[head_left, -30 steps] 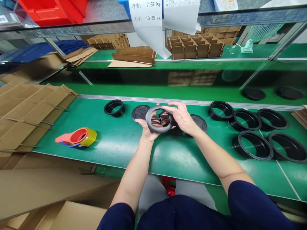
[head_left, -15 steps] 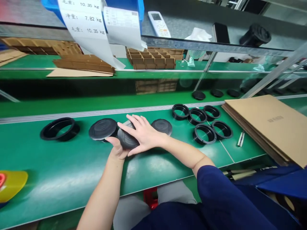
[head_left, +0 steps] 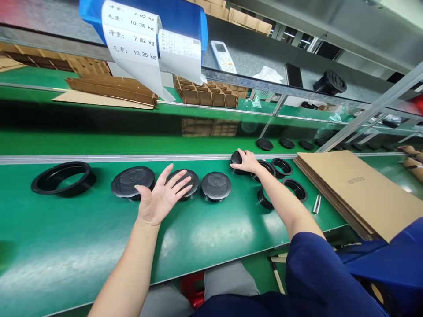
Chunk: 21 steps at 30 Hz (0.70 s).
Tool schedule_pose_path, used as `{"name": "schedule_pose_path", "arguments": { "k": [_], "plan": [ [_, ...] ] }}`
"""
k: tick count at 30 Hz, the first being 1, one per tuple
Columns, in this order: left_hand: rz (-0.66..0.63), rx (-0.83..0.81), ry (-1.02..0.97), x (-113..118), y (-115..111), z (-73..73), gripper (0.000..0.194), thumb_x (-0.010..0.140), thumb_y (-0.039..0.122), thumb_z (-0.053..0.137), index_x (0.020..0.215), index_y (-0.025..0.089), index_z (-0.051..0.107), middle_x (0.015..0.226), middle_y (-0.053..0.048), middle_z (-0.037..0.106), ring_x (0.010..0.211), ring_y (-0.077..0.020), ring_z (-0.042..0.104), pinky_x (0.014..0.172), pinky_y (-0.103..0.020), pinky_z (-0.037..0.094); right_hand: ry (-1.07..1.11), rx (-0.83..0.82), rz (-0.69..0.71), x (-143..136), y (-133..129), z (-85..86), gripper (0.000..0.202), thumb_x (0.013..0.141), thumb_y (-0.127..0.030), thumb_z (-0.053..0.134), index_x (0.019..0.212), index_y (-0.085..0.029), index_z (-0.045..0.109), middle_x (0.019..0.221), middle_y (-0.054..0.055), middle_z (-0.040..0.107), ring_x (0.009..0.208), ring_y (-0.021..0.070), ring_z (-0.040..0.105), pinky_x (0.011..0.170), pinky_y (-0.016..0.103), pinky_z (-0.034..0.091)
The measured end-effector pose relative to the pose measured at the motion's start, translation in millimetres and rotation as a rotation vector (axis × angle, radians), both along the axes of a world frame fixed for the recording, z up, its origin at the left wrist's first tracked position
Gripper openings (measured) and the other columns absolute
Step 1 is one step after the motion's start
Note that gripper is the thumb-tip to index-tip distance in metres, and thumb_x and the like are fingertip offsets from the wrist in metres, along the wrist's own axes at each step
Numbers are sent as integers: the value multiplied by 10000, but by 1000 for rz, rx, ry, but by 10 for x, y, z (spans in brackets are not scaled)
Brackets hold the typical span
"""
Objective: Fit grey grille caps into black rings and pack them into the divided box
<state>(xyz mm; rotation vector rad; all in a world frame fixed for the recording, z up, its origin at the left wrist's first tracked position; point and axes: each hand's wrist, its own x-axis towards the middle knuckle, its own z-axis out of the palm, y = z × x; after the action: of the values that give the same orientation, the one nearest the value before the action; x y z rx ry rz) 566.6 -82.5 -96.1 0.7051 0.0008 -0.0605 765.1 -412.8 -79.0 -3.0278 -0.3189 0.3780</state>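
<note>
Hands (head_left: 157, 203) stand apart, right (head_left: 248, 163) touching ring (head_left: 235, 159) near rail (head_left: 185, 157).

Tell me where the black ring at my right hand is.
In the head view, the black ring is just right of centre, at your right hand, near the back rail, between the round lids and other black rings.

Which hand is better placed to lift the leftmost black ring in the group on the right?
Probably the right hand: its fingers are at that black ring, while the left hand is spread, empty, by the round black lids.
</note>
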Motion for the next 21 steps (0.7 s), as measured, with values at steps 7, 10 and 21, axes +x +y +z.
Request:
{"name": "schedule_pose_path", "arguments": {
  "k": [7, 10, 21],
  "plan": [
    [52, 17, -15, 14, 23, -26, 951, 687, 836, 730, 1462, 308, 572, 1482, -156, 585, 1429, -423, 492, 1206, -660, 356, 24, -30, 133, -136, 388, 52, 987, 985, -782, 342, 1686, -116, 145, 1724, 227, 69, 1597, 407, 60, 1256, 647, 112],
    [64, 20, 3, 23, 29, -30, 930, 697, 824, 735, 1450, 297, 587, 1477, -156, 589, 1419, -416, 504, 1206, -652, 363, -226, 106, 161, -40, 460, 133, 794, 1066, -630, 157, 1677, -126, 208, 1736, 155, 100, 1614, 318, 49, 1289, 585, 58],
    [272, 100, 44, 115, 49, -115, 732, 715, 679, 831, 1255, 200, 708, 1209, -133, 708, 1064, -259, 694, 937, -385, 588, -72, 80, 71, 14, 357, -123, 710, 1082, -481, 216, 1628, -35, 298, 1685, 202, 276, 1567, 307, 254, 1271, 493, 230]
  ]
}}
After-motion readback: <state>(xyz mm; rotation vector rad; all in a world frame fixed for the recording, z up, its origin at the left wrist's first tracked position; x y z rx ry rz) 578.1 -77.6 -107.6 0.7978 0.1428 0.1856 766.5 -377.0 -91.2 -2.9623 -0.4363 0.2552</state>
